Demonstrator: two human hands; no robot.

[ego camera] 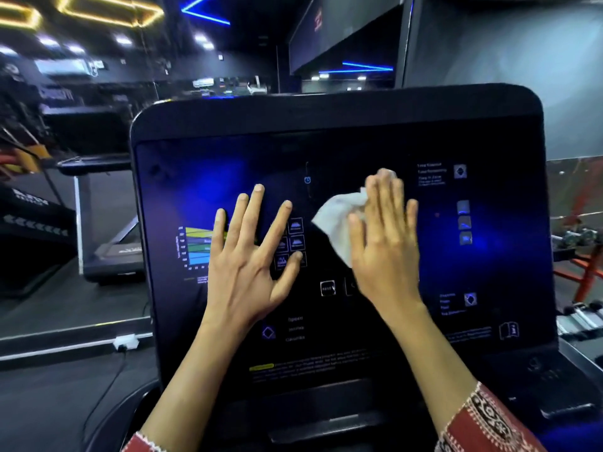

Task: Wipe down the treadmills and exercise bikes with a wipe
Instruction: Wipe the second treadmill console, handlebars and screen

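The right hand (pixel 385 243) presses the white wipe (pixel 336 220) flat on the treadmill panel (pixel 326 151). Its fingers are straight, not curled, and the wipe sticks out to the left of them. The left hand (pixel 248 265) lies spread beside it with straight fingers, probably to steady the panel. Below the left fingers I read "Speed" (pixel 295 319); other writing is too blurred.

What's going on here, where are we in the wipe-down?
A person is wiping a treadmill console. The right hand presses a white wipe flat against the middle of the dark display panel. The left hand lies spread on the panel beside it, fingers straight, over the printed chart and icons. A second treadmill stands in the background on the left.
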